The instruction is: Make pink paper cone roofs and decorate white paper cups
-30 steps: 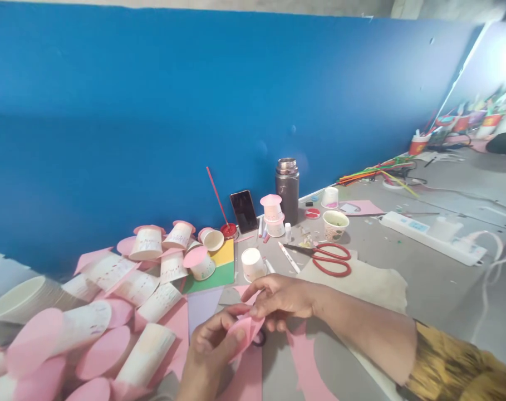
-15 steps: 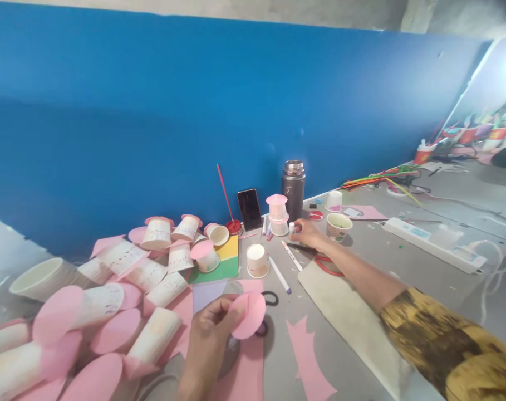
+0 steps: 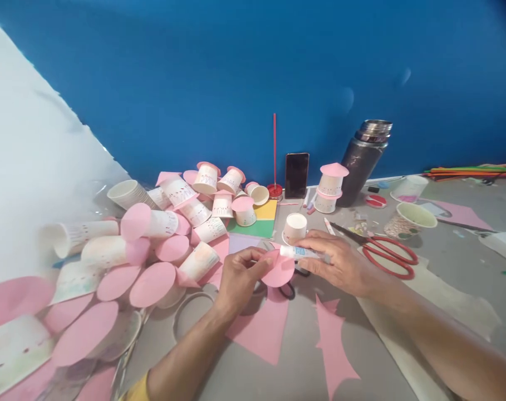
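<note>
My left hand [image 3: 246, 275] pinches a round pink paper disc [image 3: 280, 273] by its left edge, with a fold or slit near the thumb. My right hand [image 3: 336, 259] is closed around a small white glue tube [image 3: 300, 253] with a blue label. The tube's white end lies against or just over the disc's upper part; I cannot tell whether they touch. Right behind the tube stands an upturned white paper cup [image 3: 295, 227]. Black-handled scissors [image 3: 286, 289] lie partly hidden under the disc.
Paper cups with pink discs [image 3: 152, 223] are heaped at left. Red-handled scissors [image 3: 390, 257] lie right of my hand. Behind are a phone [image 3: 296, 175], a dark flask [image 3: 363, 164] and a two-cup stack with a pink cone [image 3: 331, 186]. Pink paper scraps [image 3: 334, 345] lie in front.
My right hand has come back from near the flask with the glue tube, over to the pink disc. My left hand still holds the disc. The view has turned left and down.
</note>
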`<action>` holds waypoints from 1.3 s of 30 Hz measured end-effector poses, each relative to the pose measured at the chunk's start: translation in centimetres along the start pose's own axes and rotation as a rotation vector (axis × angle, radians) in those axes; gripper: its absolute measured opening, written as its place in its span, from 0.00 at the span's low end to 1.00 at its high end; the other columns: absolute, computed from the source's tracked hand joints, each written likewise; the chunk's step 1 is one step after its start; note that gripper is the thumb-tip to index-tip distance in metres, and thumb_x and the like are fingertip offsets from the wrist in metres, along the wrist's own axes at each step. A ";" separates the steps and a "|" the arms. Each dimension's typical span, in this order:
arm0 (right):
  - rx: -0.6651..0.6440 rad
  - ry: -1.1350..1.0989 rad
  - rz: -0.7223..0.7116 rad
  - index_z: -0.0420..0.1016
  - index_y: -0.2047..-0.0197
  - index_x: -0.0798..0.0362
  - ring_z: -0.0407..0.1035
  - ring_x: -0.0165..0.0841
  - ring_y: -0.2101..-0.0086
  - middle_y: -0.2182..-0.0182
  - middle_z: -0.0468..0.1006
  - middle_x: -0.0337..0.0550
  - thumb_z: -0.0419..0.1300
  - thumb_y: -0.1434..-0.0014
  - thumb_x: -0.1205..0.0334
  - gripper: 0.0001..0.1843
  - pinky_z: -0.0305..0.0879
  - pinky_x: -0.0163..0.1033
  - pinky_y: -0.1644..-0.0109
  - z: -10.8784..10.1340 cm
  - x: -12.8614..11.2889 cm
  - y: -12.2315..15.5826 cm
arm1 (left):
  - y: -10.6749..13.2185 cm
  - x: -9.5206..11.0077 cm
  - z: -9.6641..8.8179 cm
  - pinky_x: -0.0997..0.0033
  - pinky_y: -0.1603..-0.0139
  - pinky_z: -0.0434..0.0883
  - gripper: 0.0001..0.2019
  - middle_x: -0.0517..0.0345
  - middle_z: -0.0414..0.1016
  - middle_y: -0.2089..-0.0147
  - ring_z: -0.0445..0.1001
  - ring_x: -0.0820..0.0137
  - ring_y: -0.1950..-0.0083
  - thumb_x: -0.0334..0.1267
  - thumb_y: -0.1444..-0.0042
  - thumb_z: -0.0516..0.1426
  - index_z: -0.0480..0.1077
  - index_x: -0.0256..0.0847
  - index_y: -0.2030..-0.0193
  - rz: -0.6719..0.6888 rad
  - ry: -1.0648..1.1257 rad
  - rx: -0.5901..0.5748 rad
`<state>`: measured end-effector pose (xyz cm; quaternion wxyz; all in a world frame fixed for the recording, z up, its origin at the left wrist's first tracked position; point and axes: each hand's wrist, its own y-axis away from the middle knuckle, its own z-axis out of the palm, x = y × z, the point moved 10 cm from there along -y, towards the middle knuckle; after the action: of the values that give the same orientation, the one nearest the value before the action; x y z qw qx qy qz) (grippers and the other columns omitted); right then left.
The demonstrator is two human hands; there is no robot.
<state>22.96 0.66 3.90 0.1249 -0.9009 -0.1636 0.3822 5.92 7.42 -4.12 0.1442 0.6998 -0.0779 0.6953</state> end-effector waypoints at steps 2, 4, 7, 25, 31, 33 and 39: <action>0.005 0.029 0.081 0.77 0.49 0.46 0.76 0.37 0.58 0.56 0.82 0.43 0.62 0.35 0.57 0.11 0.70 0.40 0.55 0.4 1.5 0.2 | 0.1 0.4 0.1 0.75 0.69 0.66 0.12 0.57 0.80 0.67 0.71 0.73 0.69 0.43 0.54 0.70 0.77 0.38 0.76 0.014 -0.013 -0.012; -0.006 0.052 0.138 0.76 0.52 0.46 0.75 0.36 0.60 0.58 0.82 0.40 0.64 0.37 0.58 0.10 0.68 0.39 0.57 0.6 2.8 0.4 | 0.1 0.8 0.2 0.74 0.68 0.66 0.11 0.57 0.80 0.68 0.72 0.72 0.68 0.42 0.53 0.70 0.77 0.39 0.76 0.027 -0.026 -0.031; -0.008 0.083 0.130 0.76 0.58 0.47 0.74 0.35 0.61 0.61 0.80 0.39 0.64 0.37 0.58 0.05 0.66 0.39 0.58 0.5 2.9 0.5 | 0.2 1.1 0.5 0.73 0.66 0.68 0.10 0.56 0.80 0.67 0.73 0.71 0.67 0.42 0.52 0.70 0.79 0.39 0.75 0.040 -0.029 -0.063; 0.034 0.073 -0.113 0.78 0.56 0.48 0.75 0.36 0.61 0.62 0.81 0.42 0.64 0.34 0.58 0.05 0.69 0.40 0.57 1.0 1.0 0.8 | 1.2 2.6 1.8 0.69 0.59 0.71 0.05 0.54 0.82 0.65 0.78 0.65 0.61 0.35 0.49 0.65 0.79 0.42 0.75 0.205 -0.254 -0.117; 0.080 0.115 -0.219 0.79 0.56 0.49 0.75 0.38 0.60 0.62 0.80 0.45 0.63 0.33 0.56 0.06 0.71 0.44 0.56 1.0 -0.3 1.0 | 1.6 2.4 1.7 0.71 0.60 0.69 0.06 0.57 0.80 0.66 0.75 0.68 0.63 0.32 0.48 0.61 0.74 0.41 0.75 0.169 -0.339 -0.094; 0.092 0.128 -0.246 0.79 0.55 0.49 0.74 0.38 0.60 0.62 0.80 0.45 0.63 0.32 0.56 0.07 0.71 0.44 0.56 1.0 -0.6 1.1 | 1.6 2.4 1.7 0.71 0.60 0.68 0.06 0.58 0.80 0.65 0.75 0.68 0.63 0.32 0.48 0.60 0.73 0.41 0.75 0.166 -0.352 -0.093; 0.102 0.180 -0.293 0.78 0.55 0.50 0.74 0.39 0.60 0.62 0.80 0.45 0.62 0.31 0.58 0.06 0.71 0.44 0.56 1.0 -1.5 1.5 | 1.7 2.4 1.8 0.72 0.62 0.67 0.06 0.60 0.79 0.68 0.73 0.70 0.65 0.32 0.48 0.59 0.72 0.41 0.75 0.163 -0.354 -0.090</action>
<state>21.55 -1.14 3.66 0.2390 -0.8906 -0.2615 0.2854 7.15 5.46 -1.59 0.1026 0.7954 -0.1892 0.5666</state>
